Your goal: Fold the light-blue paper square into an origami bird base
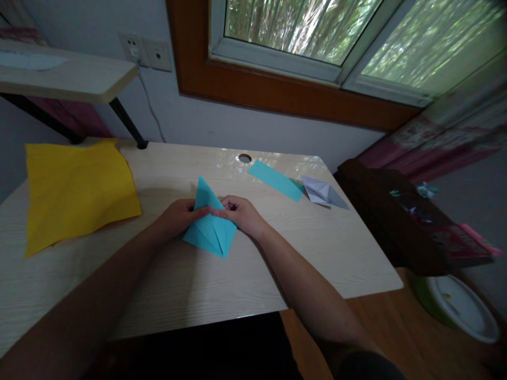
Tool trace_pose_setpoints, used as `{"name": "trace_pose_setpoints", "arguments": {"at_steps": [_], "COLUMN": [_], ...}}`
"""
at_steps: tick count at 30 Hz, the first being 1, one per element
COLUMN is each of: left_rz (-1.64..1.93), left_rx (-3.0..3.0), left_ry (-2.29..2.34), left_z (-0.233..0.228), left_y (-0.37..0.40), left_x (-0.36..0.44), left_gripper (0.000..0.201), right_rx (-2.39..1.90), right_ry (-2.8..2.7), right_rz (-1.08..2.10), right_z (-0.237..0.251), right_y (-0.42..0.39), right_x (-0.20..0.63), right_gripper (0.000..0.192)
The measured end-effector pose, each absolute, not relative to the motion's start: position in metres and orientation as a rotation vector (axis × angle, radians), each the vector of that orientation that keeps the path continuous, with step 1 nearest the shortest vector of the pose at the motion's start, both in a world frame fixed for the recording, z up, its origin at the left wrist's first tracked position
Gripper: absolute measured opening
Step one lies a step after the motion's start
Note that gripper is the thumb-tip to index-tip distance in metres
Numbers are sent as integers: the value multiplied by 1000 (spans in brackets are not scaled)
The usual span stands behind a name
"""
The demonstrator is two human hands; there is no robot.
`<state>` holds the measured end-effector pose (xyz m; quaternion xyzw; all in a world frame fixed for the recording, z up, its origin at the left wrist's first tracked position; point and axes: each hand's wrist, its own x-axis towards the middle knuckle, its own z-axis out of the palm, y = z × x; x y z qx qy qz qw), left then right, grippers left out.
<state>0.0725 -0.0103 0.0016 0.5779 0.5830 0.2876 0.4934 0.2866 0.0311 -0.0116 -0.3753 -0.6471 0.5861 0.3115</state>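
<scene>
both hands [212, 214] pinch folded teal paper [209, 224] on desk [190, 285].

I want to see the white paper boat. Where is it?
The white folded paper lies far right on the table, touching the blue strip, right of both hands.

A home room: a light wooden desk [317, 253] under a wood-framed window [317, 47], wall sockets [146, 51] beside it.

Dim room; window [317, 31] daylight glares on table [277, 158], edges blurred
</scene>
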Motion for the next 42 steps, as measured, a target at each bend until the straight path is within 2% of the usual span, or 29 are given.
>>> {"name": "trace_pose_setpoints", "arguments": {"at_steps": [4, 7, 11, 14, 16, 21, 25, 26, 29, 31, 33, 37, 39, 42], "left_rz": [743, 777, 854, 866, 844, 727, 708, 750, 865, 886, 847, 608, 476, 367], "left_rx": [1446, 1510, 1598, 1654, 1700, 1915, 2105, 2106, 2160, 2221, 2304, 2442, 2461, 2447], "left_ry": [1484, 1589, 1812, 1961, 1989, 1962, 2025, 2096, 2173, 2157, 2109, 2015, 1993, 1997], "left_z": [-2, -3, -5, -7, -7, -11, -21, -23, -29, -31, -30, -25, -23, -22], "left_y": [-11, -10, -7, -5, -4, -1, 7, 9, 11, 11, 9, 6, 5, 4], "left_x": [74, 75, 72, 68, 66, 66, 60, 57, 49, 46, 45, 50, 53, 53], "left_gripper": [55, 57, 59, 58, 57, 54, 43, 46, 79, 88, 80, 47, 44, 50], "right_rx": [-1006, -1001, -941, -894, -838, -638, -626, -621, -589, -579, -585, -601, -592, -564], "right_ry": [-1820, -1884, -1971, -2121, -2245, -2525, -2547, -2544, -2530, -2520, -2518, -2536, -2549, -2573], "right_rz": [1513, 1367, 937, 603, 500, 529, 555, 557, 560, 555, 537, 487, 460, 415], "right_z": [-11, -13, -13, -10, -9, -14, -17, -18, -19, -20, -20, -21, -20, -20], "right_y": [30, 30, 30, 28, 26, 23, 24, 24, 25, 25, 24, 23, 23, 21], "right_x": [286, 285, 284, 285, 284, 278, 277, 278, 280, 280, 281, 282, 283, 285], "right_gripper": [42, 35, 42, 31, 22, 22, 22, 23, 24, 25, 26, 30, 35, 39]}}
